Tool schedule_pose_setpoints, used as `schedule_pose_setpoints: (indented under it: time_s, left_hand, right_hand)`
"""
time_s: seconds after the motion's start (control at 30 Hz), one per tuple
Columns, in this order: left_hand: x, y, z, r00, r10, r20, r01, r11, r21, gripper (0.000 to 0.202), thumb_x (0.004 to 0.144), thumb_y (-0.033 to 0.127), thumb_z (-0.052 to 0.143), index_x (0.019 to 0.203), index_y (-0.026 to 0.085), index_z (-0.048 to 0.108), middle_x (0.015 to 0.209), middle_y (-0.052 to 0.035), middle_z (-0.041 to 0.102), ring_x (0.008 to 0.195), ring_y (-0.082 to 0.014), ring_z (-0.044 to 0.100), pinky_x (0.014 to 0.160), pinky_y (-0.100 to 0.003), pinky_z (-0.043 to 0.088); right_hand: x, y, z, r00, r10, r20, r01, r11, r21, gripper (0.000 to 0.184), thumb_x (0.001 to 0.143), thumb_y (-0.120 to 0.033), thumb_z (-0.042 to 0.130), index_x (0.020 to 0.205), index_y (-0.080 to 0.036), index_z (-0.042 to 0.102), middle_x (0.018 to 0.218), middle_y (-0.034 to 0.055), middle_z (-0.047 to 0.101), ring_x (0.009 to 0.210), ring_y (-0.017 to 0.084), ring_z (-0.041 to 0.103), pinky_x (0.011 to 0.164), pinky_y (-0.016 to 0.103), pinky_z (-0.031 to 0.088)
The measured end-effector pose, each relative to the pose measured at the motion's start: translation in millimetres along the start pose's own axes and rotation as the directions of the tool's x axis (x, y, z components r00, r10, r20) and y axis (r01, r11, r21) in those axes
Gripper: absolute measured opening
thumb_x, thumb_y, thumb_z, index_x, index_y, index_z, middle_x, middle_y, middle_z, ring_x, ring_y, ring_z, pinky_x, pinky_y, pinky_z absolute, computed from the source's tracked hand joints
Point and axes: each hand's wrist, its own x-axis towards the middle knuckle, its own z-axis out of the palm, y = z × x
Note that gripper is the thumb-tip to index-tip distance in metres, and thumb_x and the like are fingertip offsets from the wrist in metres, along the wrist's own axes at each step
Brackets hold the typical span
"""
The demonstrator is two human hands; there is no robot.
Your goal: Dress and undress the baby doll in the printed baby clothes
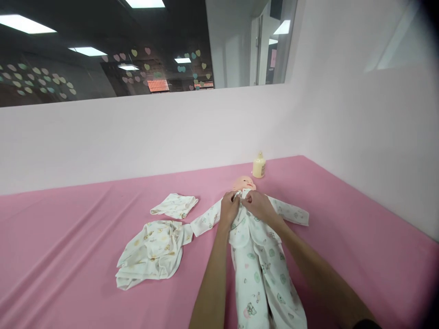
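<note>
While both hands meet at the neckline, the grip of the left hand is clenched on the left edge of the white printed sleepsuit, fingers curled into the fabric just under the chin. The grip of the right hand is likewise closed, pinching the opposite edge of the same collar, so the two sets of knuckles sit just beside each other, almost touching. Whether a snap or button lies between the fingers cannot be told.

The sleepsuit is on a doll that lies on its back on the counter, head at 12 o'clock from the hands, legs running down to 6 o'clock between the person's forearms. Its sleeves spread out flat, one toward 9 o'clock and the other toward 3 o'clock.

At 1 o'clock from the doll's head, near it but apart, a small pale yellow bottle stands upright close to the wall. At 9 o'clock from the hands lies a small folded cloth, white with a faint print. Below it, at about 8 o'clock, a larger loose garment lies crumpled, its edge touching the end of the doll's sleeve. A pink sheet covers the counter, and above the pale wall a dark window carries heart-shaped stickers.
</note>
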Motion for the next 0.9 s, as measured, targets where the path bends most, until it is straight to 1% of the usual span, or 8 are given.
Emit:
schedule_pose_setpoints:
  time_s: [0.1, 0.27, 0.4, 0.53, 0.63, 0.73, 0.8, 0.9]
  left_hand:
    - [-2, 3, -3.8, 0.999, -0.029, 0.034, 0.03, 0.999, -0.021, 0.027, 0.09, 0.031, 0.048, 0.097, 0.015, 0.068, 0.101, -0.0081, 0.066, 0.091, -0.0162, 0.058, 0.082, -0.028, 0.044]
    - [-4, 5, -6.3, 0.999, 0.013, 0.045, -0.013, 1.0, 0.003, 0.024, 0.09, 0.028, 0.048, 0.093, 0.015, 0.068, 0.097, -0.0071, 0.065, 0.089, -0.016, 0.056, 0.08, -0.028, 0.042]
    - [-3, 5, -6.2, 0.997, 0.034, 0.065, -0.037, 0.999, 0.038, 0.024, 0.09, 0.028, 0.047, 0.094, 0.016, 0.068, 0.097, -0.0058, 0.064, 0.087, -0.0154, 0.056, 0.079, -0.027, 0.043]
    - [-1, 5, -7.6, 0.993, 0.05, 0.105, -0.069, 0.98, 0.188, 0.024, 0.091, 0.027, 0.046, 0.089, 0.017, 0.068, 0.094, -0.0066, 0.063, 0.09, -0.0181, 0.056, 0.082, -0.03, 0.043]
    - [-3, 10, -11.7, 0.993, 0.055, 0.108, -0.088, 0.942, 0.325, 0.026, 0.088, 0.025, 0.051, 0.106, 0.019, 0.067, 0.106, -0.0094, 0.06, 0.102, -0.0227, 0.054, 0.093, -0.037, 0.04]
    - [-8, 19, -18.5, 0.985, 0.071, 0.155, -0.131, 0.897, 0.422, 0.041, 0.085, 0.024, 0.053, 0.125, 0.022, 0.059, 0.121, -0.0104, 0.053, 0.114, -0.025, 0.05, 0.098, -0.039, 0.037]
    - [-11, 27, -23.2, 0.972, 0.051, 0.23, -0.142, 0.907, 0.396, 0.034, 0.086, 0.029, 0.052, 0.118, 0.022, 0.061, 0.119, -0.0092, 0.054, 0.107, -0.0228, 0.053, 0.091, -0.035, 0.041]
    - [-14, 37, -27.2, 0.942, 0.033, 0.333, -0.161, 0.918, 0.364, 0.024, 0.088, 0.04, 0.048, 0.085, 0.019, 0.06, 0.099, -0.0053, 0.059, 0.087, -0.0179, 0.054, 0.075, -0.029, 0.041]
  right_hand:
    - [-4, -7, -2, 0.999, -0.027, 0.045, 0.034, 0.988, -0.15, 0.018, 0.084, -0.018, 0.048, 0.066, -0.02, 0.051, 0.074, 0.0047, 0.062, 0.065, 0.017, 0.052, 0.057, 0.029, 0.026]
    - [-2, -3, -8, 0.992, -0.063, 0.11, 0.084, 0.977, -0.198, 0.021, 0.084, -0.016, 0.047, 0.064, -0.019, 0.052, 0.068, 0.0044, 0.06, 0.06, 0.016, 0.05, 0.056, 0.03, 0.023]
    - [-1, -3, -11, 0.98, -0.118, 0.159, 0.154, 0.958, -0.241, 0.017, 0.084, -0.015, 0.048, 0.07, -0.017, 0.057, 0.078, 0.0076, 0.064, 0.07, 0.017, 0.055, 0.059, 0.029, 0.025]
    - [1, -6, -10, 0.969, -0.168, 0.183, 0.209, 0.949, -0.237, 0.01, 0.08, -0.011, 0.051, 0.077, -0.016, 0.06, 0.087, 0.0098, 0.066, 0.079, 0.019, 0.057, 0.062, 0.029, 0.027]
    - [3, -3, -10, 0.976, -0.146, 0.164, 0.179, 0.961, -0.211, 0.01, 0.08, -0.012, 0.049, 0.077, -0.016, 0.058, 0.086, 0.01, 0.064, 0.077, 0.019, 0.056, 0.063, 0.029, 0.028]
    - [6, 4, -13, 0.983, -0.109, 0.151, 0.131, 0.98, -0.147, 0.011, 0.082, -0.018, 0.049, 0.072, -0.017, 0.052, 0.077, 0.0055, 0.06, 0.071, 0.017, 0.052, 0.061, 0.028, 0.028]
    - [8, 8, -18, 0.984, -0.092, 0.155, 0.106, 0.991, -0.082, 0.013, 0.083, -0.023, 0.048, 0.071, -0.019, 0.049, 0.07, 0.0015, 0.055, 0.067, 0.015, 0.048, 0.058, 0.027, 0.028]
    - [12, 14, -23, 0.975, -0.11, 0.191, 0.106, 0.994, 0.03, 0.015, 0.085, -0.026, 0.044, 0.072, -0.02, 0.046, 0.066, -0.0024, 0.049, 0.063, 0.012, 0.044, 0.054, 0.024, 0.028]
